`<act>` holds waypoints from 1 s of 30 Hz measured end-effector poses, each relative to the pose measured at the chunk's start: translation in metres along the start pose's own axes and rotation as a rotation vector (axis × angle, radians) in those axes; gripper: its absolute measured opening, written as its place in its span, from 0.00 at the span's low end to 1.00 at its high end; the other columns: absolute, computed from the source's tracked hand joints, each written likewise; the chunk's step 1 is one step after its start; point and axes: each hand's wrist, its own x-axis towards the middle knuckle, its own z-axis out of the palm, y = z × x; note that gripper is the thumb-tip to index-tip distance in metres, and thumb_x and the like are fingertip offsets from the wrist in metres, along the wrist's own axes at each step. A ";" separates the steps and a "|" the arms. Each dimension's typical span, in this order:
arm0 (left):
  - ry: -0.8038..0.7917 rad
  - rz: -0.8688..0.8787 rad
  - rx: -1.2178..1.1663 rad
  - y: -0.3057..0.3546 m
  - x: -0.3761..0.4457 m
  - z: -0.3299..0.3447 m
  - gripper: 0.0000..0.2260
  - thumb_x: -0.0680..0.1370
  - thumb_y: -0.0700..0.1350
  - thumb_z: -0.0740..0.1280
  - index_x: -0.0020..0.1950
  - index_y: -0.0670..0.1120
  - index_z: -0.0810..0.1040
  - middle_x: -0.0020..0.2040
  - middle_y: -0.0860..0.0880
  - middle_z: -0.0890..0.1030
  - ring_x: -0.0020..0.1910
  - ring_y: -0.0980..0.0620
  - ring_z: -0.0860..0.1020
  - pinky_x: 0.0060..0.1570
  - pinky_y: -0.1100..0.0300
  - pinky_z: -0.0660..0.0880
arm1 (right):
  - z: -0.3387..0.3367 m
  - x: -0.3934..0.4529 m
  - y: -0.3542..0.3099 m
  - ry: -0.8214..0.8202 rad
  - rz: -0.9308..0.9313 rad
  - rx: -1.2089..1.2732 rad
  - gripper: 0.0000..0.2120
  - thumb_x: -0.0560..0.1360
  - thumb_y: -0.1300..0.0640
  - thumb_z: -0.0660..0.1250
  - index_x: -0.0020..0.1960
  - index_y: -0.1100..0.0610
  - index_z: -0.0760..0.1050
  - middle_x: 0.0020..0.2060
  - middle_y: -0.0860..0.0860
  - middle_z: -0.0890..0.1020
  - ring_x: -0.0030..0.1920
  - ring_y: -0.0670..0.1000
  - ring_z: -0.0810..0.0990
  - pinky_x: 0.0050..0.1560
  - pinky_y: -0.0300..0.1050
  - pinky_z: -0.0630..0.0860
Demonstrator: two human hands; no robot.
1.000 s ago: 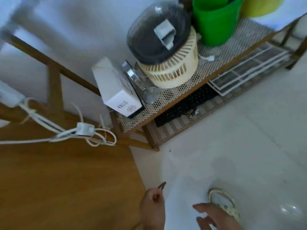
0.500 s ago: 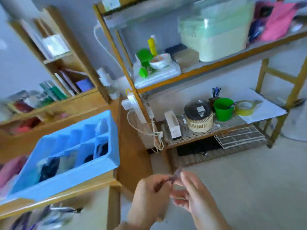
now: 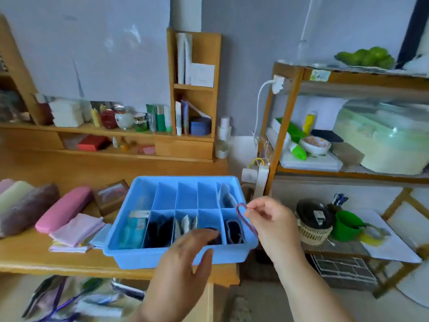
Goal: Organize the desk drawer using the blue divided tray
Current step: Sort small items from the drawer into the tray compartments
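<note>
The blue divided tray (image 3: 130,252) sits on the wooden desk (image 3: 34,259) at its right end. Its front compartments hold a teal packet, dark items and white sachets; most back compartments look bare. My right hand (image 3: 271,219) pinches a thin reddish rubber band (image 3: 245,219) over the tray's right front corner. My left hand (image 3: 185,256) reaches over the tray's front wall with straight fingers near a dark item, holding nothing. Below the desk, the open drawer (image 3: 76,298) shows blurred clutter.
Pink and brown pouches (image 3: 62,210) and folded pink cloths (image 3: 76,231) lie left of the tray. A wooden organiser with bottles (image 3: 139,122) stands at the desk's back. A wooden rack (image 3: 348,173) with a green cup (image 3: 346,226) stands to the right.
The view swung up from the floor to the desk. Both hands came up from near the floor; the right one now holds the rubber band over the tray, the left one reaches into it.
</note>
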 end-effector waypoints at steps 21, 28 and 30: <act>-0.007 0.052 0.286 -0.104 -0.086 -0.093 0.12 0.75 0.39 0.62 0.56 0.41 0.80 0.58 0.47 0.77 0.59 0.51 0.74 0.64 0.64 0.66 | 0.030 -0.019 0.041 -0.155 -0.522 -0.842 0.19 0.79 0.47 0.59 0.45 0.59 0.82 0.44 0.53 0.83 0.50 0.56 0.77 0.54 0.48 0.68; 0.031 -0.587 0.344 -0.177 -0.194 -0.143 0.07 0.74 0.36 0.68 0.46 0.47 0.82 0.43 0.52 0.82 0.41 0.49 0.80 0.43 0.60 0.73 | 0.101 -0.146 0.059 -0.544 -0.587 -0.597 0.09 0.75 0.52 0.62 0.45 0.51 0.81 0.40 0.42 0.80 0.42 0.46 0.78 0.43 0.44 0.77; 0.075 -0.754 0.371 -0.198 -0.206 -0.158 0.07 0.74 0.37 0.68 0.47 0.48 0.82 0.42 0.49 0.82 0.38 0.48 0.77 0.42 0.57 0.72 | 0.131 -0.171 0.076 -0.818 -0.303 -0.669 0.08 0.76 0.51 0.63 0.51 0.46 0.80 0.44 0.37 0.78 0.44 0.42 0.79 0.45 0.37 0.75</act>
